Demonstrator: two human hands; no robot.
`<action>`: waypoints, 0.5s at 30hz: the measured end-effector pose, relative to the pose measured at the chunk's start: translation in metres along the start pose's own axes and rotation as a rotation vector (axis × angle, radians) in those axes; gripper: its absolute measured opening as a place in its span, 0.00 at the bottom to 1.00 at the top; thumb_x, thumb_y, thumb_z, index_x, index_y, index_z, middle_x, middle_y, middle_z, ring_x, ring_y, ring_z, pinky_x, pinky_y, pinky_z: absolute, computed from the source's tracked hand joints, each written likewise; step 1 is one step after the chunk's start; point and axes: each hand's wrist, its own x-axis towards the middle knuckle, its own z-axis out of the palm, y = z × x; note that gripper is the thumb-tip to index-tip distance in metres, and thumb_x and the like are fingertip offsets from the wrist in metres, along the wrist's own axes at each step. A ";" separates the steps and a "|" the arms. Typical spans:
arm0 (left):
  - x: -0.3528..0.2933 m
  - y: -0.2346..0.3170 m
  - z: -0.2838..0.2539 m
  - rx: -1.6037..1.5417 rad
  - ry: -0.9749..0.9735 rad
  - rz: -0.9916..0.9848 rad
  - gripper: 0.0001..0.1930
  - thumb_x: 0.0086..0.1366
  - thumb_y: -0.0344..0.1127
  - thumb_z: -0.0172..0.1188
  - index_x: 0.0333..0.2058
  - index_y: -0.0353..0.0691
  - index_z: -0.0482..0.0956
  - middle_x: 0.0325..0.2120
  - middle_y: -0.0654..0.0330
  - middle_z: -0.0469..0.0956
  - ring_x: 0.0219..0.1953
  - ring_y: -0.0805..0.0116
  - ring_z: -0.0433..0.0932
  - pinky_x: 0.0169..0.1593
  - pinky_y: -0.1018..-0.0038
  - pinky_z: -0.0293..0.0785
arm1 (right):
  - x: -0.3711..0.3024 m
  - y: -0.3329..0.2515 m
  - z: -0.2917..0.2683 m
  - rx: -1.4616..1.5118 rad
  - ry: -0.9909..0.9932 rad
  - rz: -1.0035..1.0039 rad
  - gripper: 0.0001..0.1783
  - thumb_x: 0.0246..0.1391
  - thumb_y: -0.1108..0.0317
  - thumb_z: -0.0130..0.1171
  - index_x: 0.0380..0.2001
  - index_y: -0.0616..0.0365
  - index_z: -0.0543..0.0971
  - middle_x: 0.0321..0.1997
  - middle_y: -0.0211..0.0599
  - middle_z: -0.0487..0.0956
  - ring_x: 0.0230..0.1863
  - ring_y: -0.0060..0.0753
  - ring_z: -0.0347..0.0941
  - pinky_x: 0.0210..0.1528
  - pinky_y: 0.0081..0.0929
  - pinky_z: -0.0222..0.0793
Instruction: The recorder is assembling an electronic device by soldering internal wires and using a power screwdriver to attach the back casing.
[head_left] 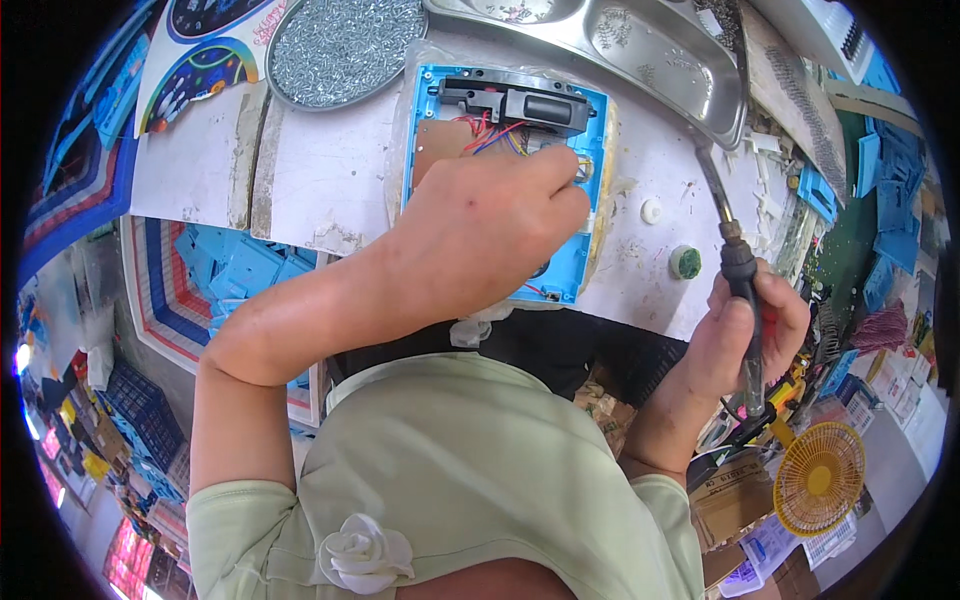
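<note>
A blue plastic housing lies open on the bench, with a black plastic module along its far side. Red, blue and yellow wires run out from below the module. My left hand reaches across the housing, its fingers closed near the right inner wall; what they pinch is hidden. In my right hand is a soldering iron, held upright off the housing's right side. Its metal tip points away from me, toward the steel tray.
A round dish of small metal screws stands at the far left. Beyond the housing is a compartmented steel tray. A green-filled little pot and a white cap sit between housing and iron. A crate of blue parts is at left, a yellow fan lower right.
</note>
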 end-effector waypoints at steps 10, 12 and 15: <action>0.005 -0.013 -0.017 -0.608 -0.048 -0.351 0.02 0.64 0.25 0.65 0.35 0.33 0.82 0.22 0.65 0.77 0.22 0.80 0.71 0.28 0.78 0.68 | 0.020 0.009 0.086 0.066 -0.297 0.097 0.26 0.50 0.84 0.68 0.54 0.60 0.77 0.44 0.39 0.81 0.45 0.29 0.83 0.49 0.24 0.77; 0.004 -0.012 -0.018 -0.590 -0.051 -0.362 0.03 0.64 0.25 0.66 0.35 0.32 0.82 0.21 0.66 0.76 0.23 0.82 0.71 0.28 0.80 0.68 | 0.022 0.011 0.086 -0.011 -0.366 0.077 0.29 0.51 0.86 0.67 0.56 0.61 0.73 0.44 0.40 0.81 0.47 0.29 0.81 0.50 0.24 0.76; 0.002 -0.011 -0.016 -0.567 -0.029 -0.373 0.03 0.65 0.26 0.65 0.35 0.32 0.82 0.22 0.66 0.77 0.24 0.84 0.71 0.28 0.81 0.67 | 0.023 0.010 0.087 -0.068 -0.380 0.065 0.31 0.51 0.87 0.68 0.58 0.62 0.71 0.43 0.39 0.81 0.46 0.26 0.80 0.48 0.23 0.76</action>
